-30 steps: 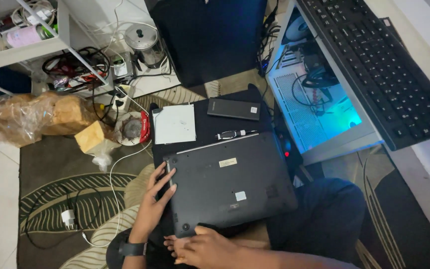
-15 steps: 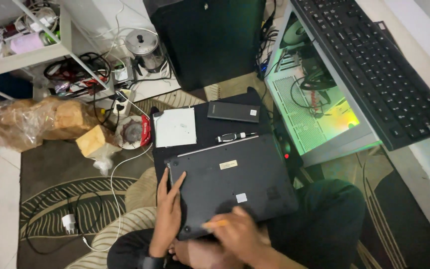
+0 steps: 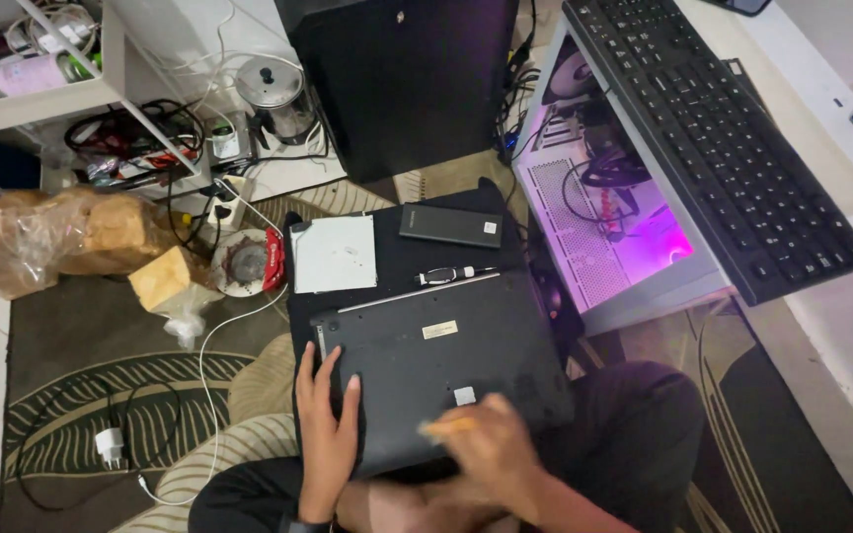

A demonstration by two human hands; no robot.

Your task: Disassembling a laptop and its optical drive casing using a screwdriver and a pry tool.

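Note:
A dark laptop [image 3: 446,355] lies bottom side up across my lap. My left hand [image 3: 326,424] rests flat on its left edge, fingers spread. My right hand [image 3: 491,459] is blurred over the near edge of the laptop's underside and grips a small orange-yellow tool [image 3: 443,427], probably a screwdriver. Just beyond the laptop, on a black mat, lie a white flat drive [image 3: 333,254], a black rectangular battery pack [image 3: 450,225] and a small pen-like tool [image 3: 449,274].
An open computer case [image 3: 614,227] glowing pink stands to the right, with a black keyboard [image 3: 713,138] lying on top. A black tower [image 3: 402,79] stands behind. Cables, a power strip [image 3: 219,202], a metal pot [image 3: 273,99], a plastic bag [image 3: 41,237] and a white charger [image 3: 109,446] lie left.
My right hand has moved from the near left edge up and right onto the laptop's underside, now holding the orange tool. The case's glow went from cyan-green to pink.

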